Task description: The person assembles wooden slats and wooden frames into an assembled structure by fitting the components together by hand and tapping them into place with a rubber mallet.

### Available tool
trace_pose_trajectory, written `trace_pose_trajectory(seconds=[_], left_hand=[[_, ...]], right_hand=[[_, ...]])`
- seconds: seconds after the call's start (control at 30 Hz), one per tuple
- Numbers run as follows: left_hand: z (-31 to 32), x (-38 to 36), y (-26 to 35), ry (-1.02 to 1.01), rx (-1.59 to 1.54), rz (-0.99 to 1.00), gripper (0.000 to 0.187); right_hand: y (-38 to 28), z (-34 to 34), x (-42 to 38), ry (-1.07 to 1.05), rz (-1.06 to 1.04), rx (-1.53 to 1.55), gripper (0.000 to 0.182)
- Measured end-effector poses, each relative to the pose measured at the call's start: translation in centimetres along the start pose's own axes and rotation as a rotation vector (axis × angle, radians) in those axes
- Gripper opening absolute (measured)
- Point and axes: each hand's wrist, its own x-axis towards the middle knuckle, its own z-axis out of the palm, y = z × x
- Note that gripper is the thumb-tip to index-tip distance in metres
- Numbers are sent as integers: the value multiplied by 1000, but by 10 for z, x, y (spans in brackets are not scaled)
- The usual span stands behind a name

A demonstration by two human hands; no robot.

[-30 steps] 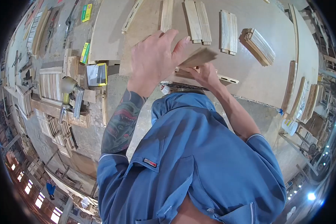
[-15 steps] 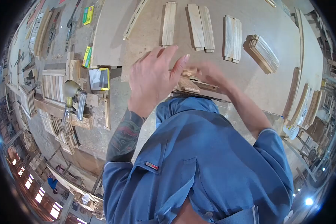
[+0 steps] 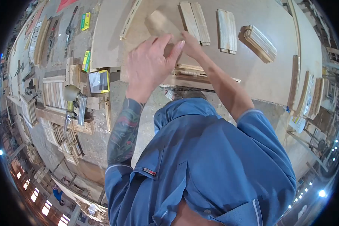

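Fingers of both hands point(image 3: 165, 52) around a blurred wooden slat point(image 3: 160, 22); no legible writing nearby.

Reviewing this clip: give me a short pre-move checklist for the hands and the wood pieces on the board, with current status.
1. Left hand over the board, fingers spread: ok.
2. Right hand meets the left's fingertips above the board: ok.
3. Grip on the blurred wooden slat beyond the hands: cannot tell.
4. Slotted wooden rail lies flat near the board's front edge: ok.
5. Paired slats and stacked slats apart from the hands: ok.
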Motion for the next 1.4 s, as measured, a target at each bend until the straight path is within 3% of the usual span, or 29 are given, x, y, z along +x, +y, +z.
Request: trace_pose_trajectory(seconds=[0.07,0.13,0.23,0.37,0.43,0.47,0.53,0.63,0.83,0.93,1.0,1.03,1.13,1.17,1.23,1.4], left_hand=[[2,-1,-5,-15,-9,-3,29],[6,-1,-10,33,-70,84,28],[6,1,-10,19,-30,158,25],[14,5,15,22,-123,192,23],[22,7,30,-45,-249,200,24],[25,6,33,-43,-246,198,24],[32,4,37,-158,-53,176,25],[31,4,32,-165,-33,174,26],[25,4,36,-278,-164,71,30],[27,4,32,-257,-209,134,31],[27,4,33,-233,-224,181,32],[26,4,33,-222,-247,203,32],[19,5,39,-283,-201,107,32],[18,6,44,-282,-187,112,32],[15,8,58,-282,-154,21,35],[39,9,87,-222,-47,65,38]], right_hand=[[-9,-45,-48,86,70,235,33],[-3,-74,-93,-26,119,522,32],[18,-86,-131,-162,109,516,32],[7,-83,-140,-74,76,545,30],[3,-80,-137,-75,47,252,26],[2,-80,-137,-77,43,254,26],[-10,-82,-138,-66,-132,149,22],[-2,-67,-142,-51,-228,-56,21],[-10,-65,-148,-40,-266,-115,15],[2,-62,-147,5,-330,-86,13],[-2,-69,-148,-92,-310,-67,13],[-2,-77,-147,-183,-227,-113,22],[30,-89,-123,-108,-318,-167,36],[35,-94,-103,-180,-81,-186,42],[40,-87,-60,192,-124,-205,47],[38,-28,7,504,165,-511,64]])
